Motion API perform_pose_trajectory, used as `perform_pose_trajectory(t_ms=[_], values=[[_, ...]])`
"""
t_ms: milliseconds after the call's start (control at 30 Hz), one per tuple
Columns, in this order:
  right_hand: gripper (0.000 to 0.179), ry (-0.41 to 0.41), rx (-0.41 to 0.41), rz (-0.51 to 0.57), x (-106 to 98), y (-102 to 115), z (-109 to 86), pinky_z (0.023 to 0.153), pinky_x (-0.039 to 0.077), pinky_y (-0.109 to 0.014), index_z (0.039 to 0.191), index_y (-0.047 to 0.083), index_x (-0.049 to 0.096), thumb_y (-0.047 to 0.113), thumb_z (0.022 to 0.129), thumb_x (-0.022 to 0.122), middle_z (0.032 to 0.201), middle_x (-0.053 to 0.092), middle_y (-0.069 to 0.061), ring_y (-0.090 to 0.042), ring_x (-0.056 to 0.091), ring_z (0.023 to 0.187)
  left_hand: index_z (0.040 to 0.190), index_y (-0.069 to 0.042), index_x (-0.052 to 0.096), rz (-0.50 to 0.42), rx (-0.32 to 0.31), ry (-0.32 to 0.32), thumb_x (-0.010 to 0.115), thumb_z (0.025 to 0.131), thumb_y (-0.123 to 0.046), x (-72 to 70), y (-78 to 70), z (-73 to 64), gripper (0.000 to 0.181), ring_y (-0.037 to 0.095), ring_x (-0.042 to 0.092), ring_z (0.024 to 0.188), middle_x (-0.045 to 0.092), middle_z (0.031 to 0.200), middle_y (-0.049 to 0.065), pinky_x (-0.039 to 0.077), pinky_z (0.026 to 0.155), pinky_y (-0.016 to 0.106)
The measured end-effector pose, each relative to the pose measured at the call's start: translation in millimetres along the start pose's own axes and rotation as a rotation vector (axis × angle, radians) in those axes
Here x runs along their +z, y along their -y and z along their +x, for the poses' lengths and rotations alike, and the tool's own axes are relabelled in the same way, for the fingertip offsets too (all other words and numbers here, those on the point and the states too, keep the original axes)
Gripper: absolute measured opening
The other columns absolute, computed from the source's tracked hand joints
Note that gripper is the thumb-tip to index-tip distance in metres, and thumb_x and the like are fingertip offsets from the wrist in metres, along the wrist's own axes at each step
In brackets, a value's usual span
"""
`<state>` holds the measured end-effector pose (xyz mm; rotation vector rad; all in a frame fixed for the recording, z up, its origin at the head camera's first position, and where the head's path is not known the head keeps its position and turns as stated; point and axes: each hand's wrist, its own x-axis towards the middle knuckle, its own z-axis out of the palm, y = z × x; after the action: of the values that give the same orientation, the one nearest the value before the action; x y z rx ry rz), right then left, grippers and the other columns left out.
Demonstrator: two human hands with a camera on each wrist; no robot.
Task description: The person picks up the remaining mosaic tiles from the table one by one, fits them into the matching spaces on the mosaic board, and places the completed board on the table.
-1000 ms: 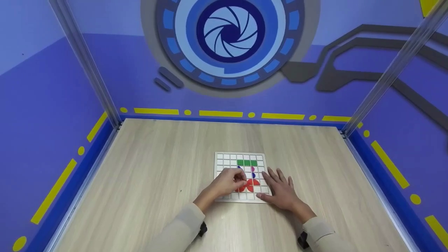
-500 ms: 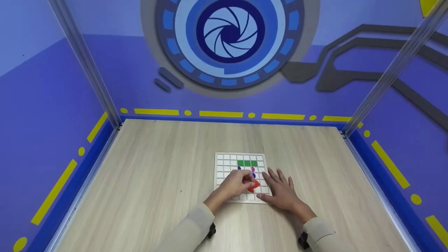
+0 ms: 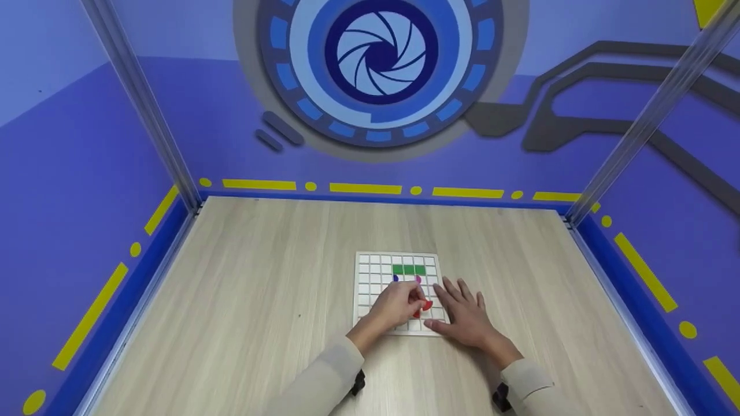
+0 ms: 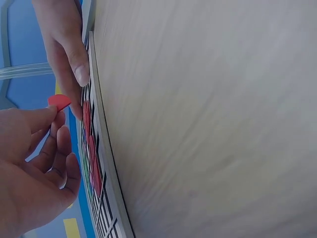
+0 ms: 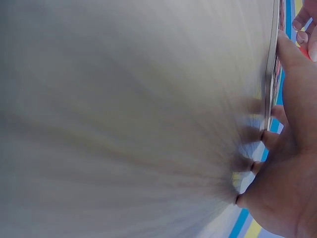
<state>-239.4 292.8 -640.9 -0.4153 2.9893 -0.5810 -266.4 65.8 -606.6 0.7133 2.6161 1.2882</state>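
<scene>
A square white gridded board (image 3: 370,277) lies on the table. Above its lower right part, the thumb and forefinger of my left hand (image 3: 398,303) pinch a red quarter-circle tile (image 4: 60,101); its other fingers are loosely curled. My right hand (image 3: 469,319) is spread flat at the board's right side, thumb over the lower right corner, other fingers reaching to the edge and the tabletop. More red tiles (image 4: 94,168) lie in the grid, partly hidden by the left hand in the head view. A row of green tiles (image 3: 409,270) and a pink tile (image 3: 418,279) show farther up.
Pale wood-grain table (image 3: 260,277) surrounds the board. Blue printed walls (image 3: 202,127) with yellow dashes enclose it at the back and sides, and metal posts (image 3: 141,104) stand at the back corners.
My left hand has shifted right across the board and now has a red tile raised in its fingertips. The right hand stays where it was.
</scene>
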Motion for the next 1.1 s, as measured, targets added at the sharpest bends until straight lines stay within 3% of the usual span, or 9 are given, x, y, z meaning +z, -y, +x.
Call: perform_pose_trajectory(t_ms=[500, 833, 1100], values=[[0.096, -0.016, 0.0, 0.004, 2, 1, -0.5, 0.115, 0.006, -0.082, 0.164, 0.018, 0.041, 0.074, 0.09, 0.066, 0.173, 0.027, -0.013, -0.047, 0.012, 0.159, 0.098, -0.012, 0.074, 0.049, 0.073, -0.024, 0.072, 0.099, -0.005, 10.3, 1.8, 5.8, 0.007, -0.004, 0.055, 0.07, 0.066, 0.082, -0.01, 0.049, 0.069, 0.019], [0.097, -0.025, 0.003, -0.008, 2, 1, 0.2, 0.115, 0.007, -0.081, 0.164, 0.018, 0.042, 0.076, 0.09, 0.065, 0.173, 0.028, -0.013, -0.048, 0.013, 0.159, 0.096, -0.018, 0.074, 0.137, 0.015, -0.018, 0.075, 0.098, -0.011, 10.1, 1.5, 2.5, 0.007, 0.001, 0.054, 0.075, 0.062, 0.084, -0.014, 0.046, 0.068, 0.022], [0.097, -0.007, 0.008, 0.001, 2, 1, 0.5, 0.116, 0.005, -0.08, 0.165, 0.019, 0.04, 0.077, 0.09, 0.065, 0.174, 0.024, -0.011, -0.046, 0.011, 0.16, 0.095, -0.019, 0.075, 0.182, 0.022, -0.025, 0.076, 0.096, -0.01, 11.1, 4.6, 1.9, 0.009, 0.002, 0.055, 0.075, 0.064, 0.084, -0.013, 0.047, 0.068, 0.022]])
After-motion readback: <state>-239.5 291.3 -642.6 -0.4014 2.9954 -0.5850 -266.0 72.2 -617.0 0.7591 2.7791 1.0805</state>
